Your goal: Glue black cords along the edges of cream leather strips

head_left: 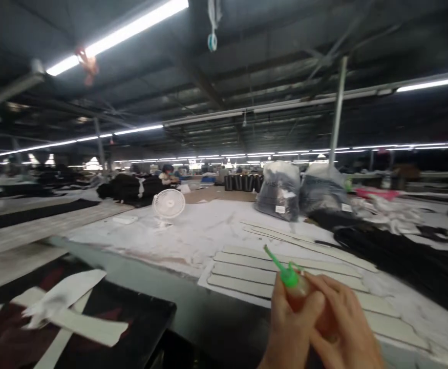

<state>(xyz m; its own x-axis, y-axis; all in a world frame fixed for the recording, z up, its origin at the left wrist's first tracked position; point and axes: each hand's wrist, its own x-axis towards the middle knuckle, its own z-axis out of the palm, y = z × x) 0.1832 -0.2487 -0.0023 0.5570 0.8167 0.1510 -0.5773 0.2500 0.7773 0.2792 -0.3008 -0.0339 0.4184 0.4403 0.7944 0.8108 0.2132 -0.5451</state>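
Note:
Both of my hands are wrapped around a squeeze glue bottle with a green nozzle (290,277) and an amber body, held up at the lower right. My left hand (291,325) closes on its near left side, the thumb lying across the front. From the right, my right hand (341,312) grips the same bottle, its fingers hiding much of the body. The nozzle tilts up and to the left, and a small green cap hangs beside it. Behind the hands, several pale fabric strips (242,270) with dark edges lie side by side on the white-covered table (208,220).
A small white fan (169,204) stands on the table. Stuffed plastic bags (278,192) sit at the back right, near black fabric (404,261). At lower left, pale cut pieces (93,327) lie on a dark surface. A person (168,175) is far behind.

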